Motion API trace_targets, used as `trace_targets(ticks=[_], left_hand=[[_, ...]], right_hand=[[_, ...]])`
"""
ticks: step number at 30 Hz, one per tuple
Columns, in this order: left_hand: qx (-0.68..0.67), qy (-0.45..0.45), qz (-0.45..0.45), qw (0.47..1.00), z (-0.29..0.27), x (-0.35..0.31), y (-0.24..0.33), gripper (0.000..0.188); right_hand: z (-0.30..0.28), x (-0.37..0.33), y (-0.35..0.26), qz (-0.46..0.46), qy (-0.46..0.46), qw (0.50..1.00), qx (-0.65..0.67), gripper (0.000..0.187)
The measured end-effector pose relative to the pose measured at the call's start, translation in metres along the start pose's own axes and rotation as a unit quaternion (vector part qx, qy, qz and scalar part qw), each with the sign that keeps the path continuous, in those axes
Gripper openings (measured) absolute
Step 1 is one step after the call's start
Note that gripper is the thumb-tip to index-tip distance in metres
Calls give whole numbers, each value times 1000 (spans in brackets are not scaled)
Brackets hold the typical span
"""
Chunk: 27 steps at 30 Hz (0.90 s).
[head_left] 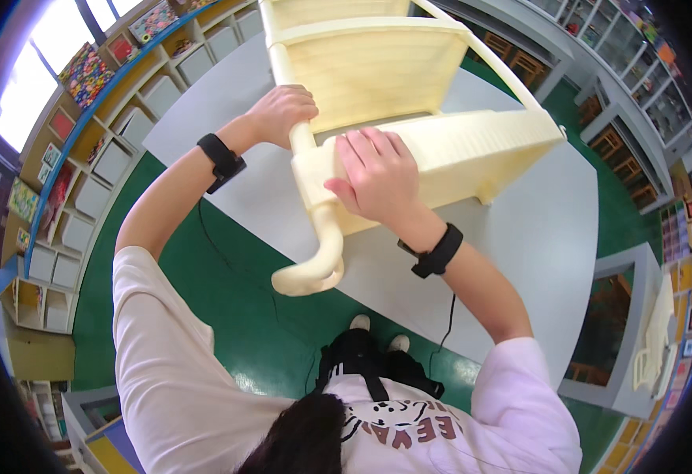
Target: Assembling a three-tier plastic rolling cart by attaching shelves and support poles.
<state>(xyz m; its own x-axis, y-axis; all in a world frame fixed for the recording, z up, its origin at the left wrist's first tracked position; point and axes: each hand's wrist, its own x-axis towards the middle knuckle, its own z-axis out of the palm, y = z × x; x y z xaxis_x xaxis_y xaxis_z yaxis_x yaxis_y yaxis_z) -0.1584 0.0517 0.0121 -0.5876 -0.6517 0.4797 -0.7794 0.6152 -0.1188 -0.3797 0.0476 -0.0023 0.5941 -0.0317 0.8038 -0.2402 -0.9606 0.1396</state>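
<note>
A cream plastic tiered rack (369, 75), made of round tubes and slatted shelf panels, stands tilted on a light grey table. My left hand (284, 113) is closed around its near-left tube, above a shelf corner. My right hand (379, 175) grips that corner of the nearest shelf panel (472, 146), fingers over the edge and thumb toward the tube. Under the corner socket, a curved foot piece (314, 265) sticks out past the table's near edge. My palms hide parts of the tube and the corner.
The grey table (535, 237) spreads beneath and right of the rack. Cables (450, 324) hang by its near edge over the green floor (204, 316). Low shelves with white bins (113, 162) curve along the left. A grey table with stools (618, 316) stands at right.
</note>
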Motion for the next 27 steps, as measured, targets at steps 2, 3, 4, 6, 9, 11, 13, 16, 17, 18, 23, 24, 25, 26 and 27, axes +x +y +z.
trace_targets(ticks=[2,3,4,6,9,11,13,16,17,18,23,24,25,26,27], left_hand=[[-4,-10,1,1000,1,-2,-4,26],[-11,-17,5,1000,1,-2,-4,26],[-23,5,19,1000,2,0,-3,27],[-21,9,18,1000,6,-1,-3,27],[-24,19,27,999,9,-1,-5,27],[-30,25,36,999,9,1,-8,27],[-37,35,30,998,10,2,-9,26],[-25,45,21,998,11,1,-13,26],[-23,47,25,998,11,2,-13,26],[-38,38,22,998,10,3,-13,25],[-39,9,-1,999,2,5,-3,21],[-41,-10,-20,999,-1,9,1,19],[-43,-28,-39,998,-5,12,6,20],[-37,-25,-35,998,-7,14,11,20],[16,-26,-45,998,-12,13,15,26]], right_hand=[[8,0,-1,6,48,998,-28,54],[9,0,-1,6,47,999,-22,54],[8,-1,-1,8,46,998,-40,51],[8,0,0,14,44,997,-58,48],[9,0,2,38,17,998,-46,41],[10,1,4,32,10,999,-36,39],[12,2,7,35,9,998,-42,38],[15,4,8,38,5,998,-42,37],[14,5,9,41,0,999,-36,36],[14,4,9,41,3,998,-43,36],[10,3,9,52,-24,998,-20,33],[6,3,10,48,-18,998,-24,33],[2,2,11,64,-58,996,-19,32],[-3,1,12,80,-98,992,-14,33],[-11,1,14,76,-91,993,-17,33]])
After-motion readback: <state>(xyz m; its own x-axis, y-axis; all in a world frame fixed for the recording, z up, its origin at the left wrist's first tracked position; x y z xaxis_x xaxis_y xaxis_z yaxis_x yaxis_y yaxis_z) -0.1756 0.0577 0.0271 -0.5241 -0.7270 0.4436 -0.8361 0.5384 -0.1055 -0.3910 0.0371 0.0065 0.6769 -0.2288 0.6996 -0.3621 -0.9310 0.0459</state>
